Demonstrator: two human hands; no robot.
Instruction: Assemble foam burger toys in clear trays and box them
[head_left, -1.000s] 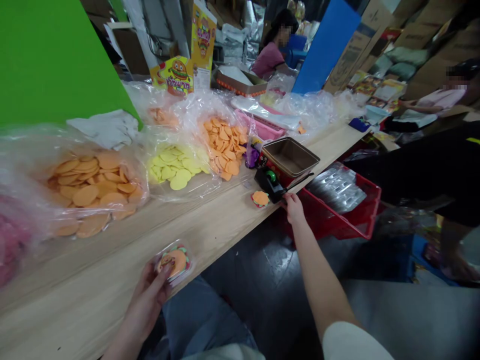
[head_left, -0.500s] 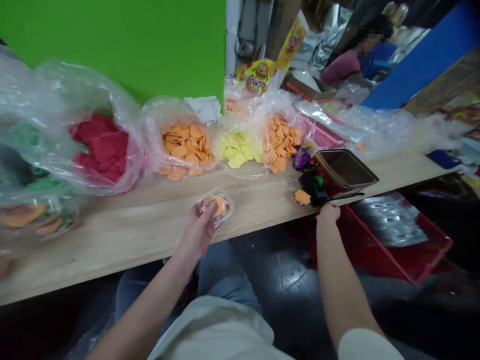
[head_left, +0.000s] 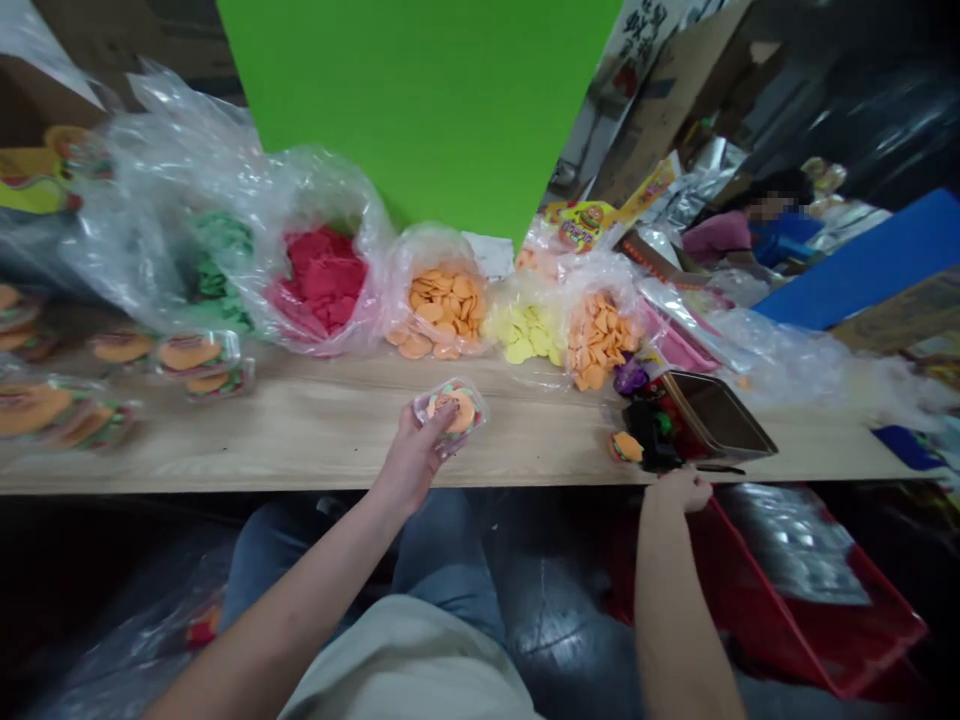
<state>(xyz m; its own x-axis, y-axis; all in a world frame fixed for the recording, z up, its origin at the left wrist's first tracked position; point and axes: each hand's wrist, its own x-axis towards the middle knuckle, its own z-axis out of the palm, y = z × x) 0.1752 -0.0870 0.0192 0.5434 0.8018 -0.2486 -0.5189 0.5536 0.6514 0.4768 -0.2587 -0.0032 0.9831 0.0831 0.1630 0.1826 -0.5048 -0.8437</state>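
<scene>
My left hand point(head_left: 421, 445) grips a small clear plastic box point(head_left: 454, 412) with a toy-like burger of orange, green and red layers inside; the thumb lies across its top. My right hand point(head_left: 681, 488) is at the front edge of the table, closed, with its fingertips hidden. Just beyond it stands a black tape dispenser point(head_left: 649, 432) with a green part, and a thin black strip point(head_left: 716, 469) extends to its right. What the right fingers hold, if anything, cannot be made out. Another burger piece point(head_left: 625, 447) rests left of the dispenser.
Plastic bags of red pieces point(head_left: 326, 280), orange discs point(head_left: 442, 310), yellow pieces point(head_left: 531, 333) and more orange pieces point(head_left: 600, 340) line the back. Several packed burgers point(head_left: 199, 355) sit at left. A brown tin point(head_left: 724, 425) stands at right, above a red crate point(head_left: 795, 600). Another person sits far right.
The view has swung left and levelled, bringing more packed burgers into sight. My left hand still holds the box, and my right hand stays by the tape dispenser.
</scene>
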